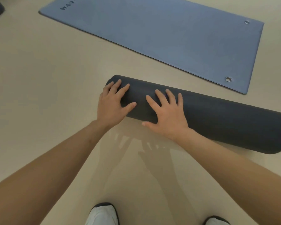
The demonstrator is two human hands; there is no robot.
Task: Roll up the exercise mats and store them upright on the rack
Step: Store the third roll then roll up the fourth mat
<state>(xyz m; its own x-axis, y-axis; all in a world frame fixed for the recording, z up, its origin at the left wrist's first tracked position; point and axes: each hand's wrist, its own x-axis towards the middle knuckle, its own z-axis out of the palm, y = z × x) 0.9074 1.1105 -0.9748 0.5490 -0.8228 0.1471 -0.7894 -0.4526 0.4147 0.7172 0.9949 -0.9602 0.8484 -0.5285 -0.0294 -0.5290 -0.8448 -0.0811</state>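
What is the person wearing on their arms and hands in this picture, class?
Nothing that shows. The left hand and right hand have no gloves, rings or watch in view. The left forearm and right forearm are uncovered to the frame's edge, with no sleeve, band or marking visible.

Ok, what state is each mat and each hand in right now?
dark mat: rolled up, lying on the floor.
blue mat: unrolled, flat on the floor.
left hand: fingers spread, resting on the dark mat.
right hand: fingers spread, resting on the dark mat.
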